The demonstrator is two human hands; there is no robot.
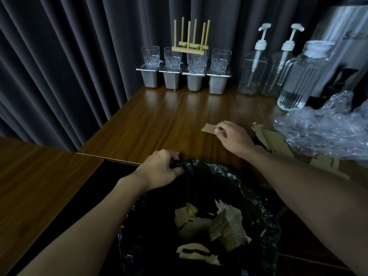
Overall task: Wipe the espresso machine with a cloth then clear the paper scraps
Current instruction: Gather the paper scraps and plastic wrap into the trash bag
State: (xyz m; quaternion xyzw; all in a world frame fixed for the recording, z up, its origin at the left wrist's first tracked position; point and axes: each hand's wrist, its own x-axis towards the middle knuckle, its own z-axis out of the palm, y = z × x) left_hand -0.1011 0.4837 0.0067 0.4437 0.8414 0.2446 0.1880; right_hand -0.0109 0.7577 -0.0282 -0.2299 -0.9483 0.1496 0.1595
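A black trash bag [235,180] hangs open below the counter's front edge, with several torn brown paper scraps [225,222] inside. My left hand [161,168] grips the bag's rim at its upper left. My right hand [233,136] pinches a brown paper scrap [208,128] lying on the wooden counter [159,120]. More torn cardboard pieces [274,140] lie to the right of that hand. The espresso machine [342,46] stands at the far right, partly cut off by the frame edge. No cloth is in view.
Crumpled clear plastic wrap [322,132] covers the counter's right side. At the back stand several glasses [173,58] on steel containers, a wooden rack [191,36], two pump bottles [253,72] and a glass pitcher [300,76]. A dark curtain hangs behind.
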